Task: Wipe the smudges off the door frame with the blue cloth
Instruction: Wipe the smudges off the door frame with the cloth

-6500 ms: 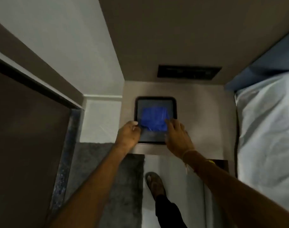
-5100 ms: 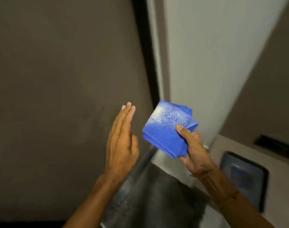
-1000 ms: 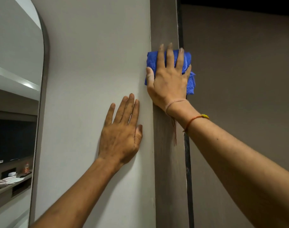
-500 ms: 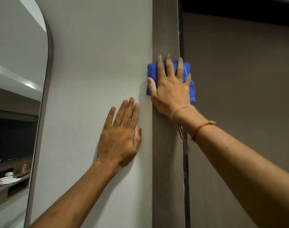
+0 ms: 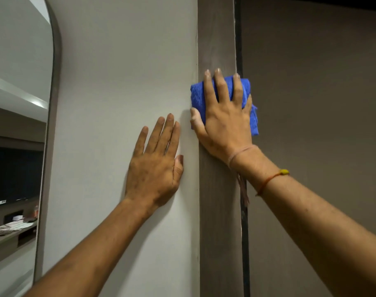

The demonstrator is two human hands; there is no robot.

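The brown door frame (image 5: 217, 39) runs vertically through the middle of the view. My right hand (image 5: 223, 121) lies flat on it with fingers spread, pressing the folded blue cloth (image 5: 198, 99) against the frame; the cloth's edges show left and right of the hand. My left hand (image 5: 155, 166) rests flat and empty on the pale wall (image 5: 122, 71), just left of the frame, below the right hand. No smudges can be made out on the frame.
A brown door (image 5: 315, 103) fills the right side, with a dark gap (image 5: 238, 35) between it and the frame. At the far left stands a tall arched mirror (image 5: 15, 103) that reflects a shelf with small items.
My right hand has slid the blue cloth down the door frame over the last second. The left hand stays flat on the wall. Several seconds earlier the cloth was picked up from a tray.
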